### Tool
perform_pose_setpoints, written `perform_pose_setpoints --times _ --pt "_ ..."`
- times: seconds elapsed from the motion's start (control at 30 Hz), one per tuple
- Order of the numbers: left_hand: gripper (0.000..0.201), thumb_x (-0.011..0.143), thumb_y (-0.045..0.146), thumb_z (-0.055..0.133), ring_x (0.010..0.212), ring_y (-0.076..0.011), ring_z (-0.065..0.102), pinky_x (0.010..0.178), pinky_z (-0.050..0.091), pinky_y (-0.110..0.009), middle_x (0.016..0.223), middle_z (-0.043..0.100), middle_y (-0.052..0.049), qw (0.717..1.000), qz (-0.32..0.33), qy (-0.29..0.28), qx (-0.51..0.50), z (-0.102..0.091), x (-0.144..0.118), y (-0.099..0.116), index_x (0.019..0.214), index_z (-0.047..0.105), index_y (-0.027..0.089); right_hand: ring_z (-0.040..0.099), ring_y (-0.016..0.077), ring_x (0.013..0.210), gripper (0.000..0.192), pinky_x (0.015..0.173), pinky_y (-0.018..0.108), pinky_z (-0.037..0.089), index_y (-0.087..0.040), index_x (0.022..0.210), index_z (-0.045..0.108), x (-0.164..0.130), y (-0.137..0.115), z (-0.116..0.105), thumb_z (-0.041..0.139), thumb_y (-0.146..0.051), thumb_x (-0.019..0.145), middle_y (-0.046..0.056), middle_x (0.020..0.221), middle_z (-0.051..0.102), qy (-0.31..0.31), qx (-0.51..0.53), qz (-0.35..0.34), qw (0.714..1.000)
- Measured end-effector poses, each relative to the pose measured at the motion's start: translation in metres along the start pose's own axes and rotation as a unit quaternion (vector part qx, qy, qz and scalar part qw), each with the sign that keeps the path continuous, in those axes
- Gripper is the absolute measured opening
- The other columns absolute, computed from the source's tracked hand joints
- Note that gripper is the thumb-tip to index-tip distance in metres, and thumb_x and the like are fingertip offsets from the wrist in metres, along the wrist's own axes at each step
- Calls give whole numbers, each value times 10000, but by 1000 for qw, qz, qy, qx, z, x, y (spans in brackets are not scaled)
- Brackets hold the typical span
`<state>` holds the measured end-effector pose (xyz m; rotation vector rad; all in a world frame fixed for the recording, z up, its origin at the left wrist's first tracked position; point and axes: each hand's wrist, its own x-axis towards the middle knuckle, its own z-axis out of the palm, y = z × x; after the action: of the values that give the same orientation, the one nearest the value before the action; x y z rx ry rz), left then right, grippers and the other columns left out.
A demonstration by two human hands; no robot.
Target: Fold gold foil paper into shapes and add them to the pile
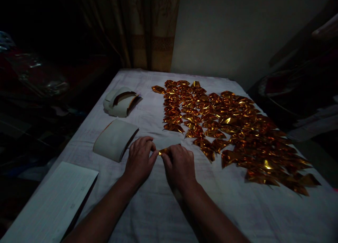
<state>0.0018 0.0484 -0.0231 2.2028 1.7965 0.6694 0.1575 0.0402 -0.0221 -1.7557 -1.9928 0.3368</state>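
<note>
Knuckles up, left hand (139,157) and right hand (179,165) meet, fingers seemingly pinching one gold foil piece (164,151) between them.

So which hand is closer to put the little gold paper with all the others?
Probably the right hand: both hands pinch the gold piece, but the folded gold pile lies on its side; the left hand sits by the paper stack.

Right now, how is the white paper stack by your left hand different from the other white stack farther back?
The near stack lies neat and closed, white face up. The far stack looks messier, with a sheet curling up and showing a dark gold underside. The near stack lies beside the left hand; the far stack is well beyond it. Both are curved white stacks on the cloth.
</note>
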Motion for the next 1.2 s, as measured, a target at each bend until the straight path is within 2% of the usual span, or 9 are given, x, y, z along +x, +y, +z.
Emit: perform_pose_setpoints --times 0.47,0.7,1.0,1.2 --pt "79 891 192 601 1204 -273 515 1030 371 -485 1211 625 -69 1000 -2 -9 -6 0 2 0 870 541 239 557 213 826 122 756 337 265 -223 788 585 -6 9 -5 663 -205 879 6 816 647 6 4 -7 1000" --pt "213 848 318 703 1207 -304 509 1031 365 -510 1216 602 -108 999 -15 17 26 8 2 9 918 521 231 545 213 819 129 747 333 261 -217 807 589 -6 12 -2 654 -265 907 17 827 651 12 -2 -11 1000" --pt "68 891 225 609 1179 -272 531 1033 357 -488 1180 641 -71 1000 -6 11 6 3 5 0 882 543 240 548 213 820 114 755 334 269 -222 798 586 -7 11 -2 624 -236 904 10 814 644 24 -4 -10 1000" --pt "62 906 193 577 1155 -266 551 1016 368 -478 1147 665 -62 1000 2 28 6 2 4 0 867 564 240 550 207 824 111 759 332 271 -219 795 584 -8 12 -1 637 -227 893 4 822 643 28 12 -13 999"
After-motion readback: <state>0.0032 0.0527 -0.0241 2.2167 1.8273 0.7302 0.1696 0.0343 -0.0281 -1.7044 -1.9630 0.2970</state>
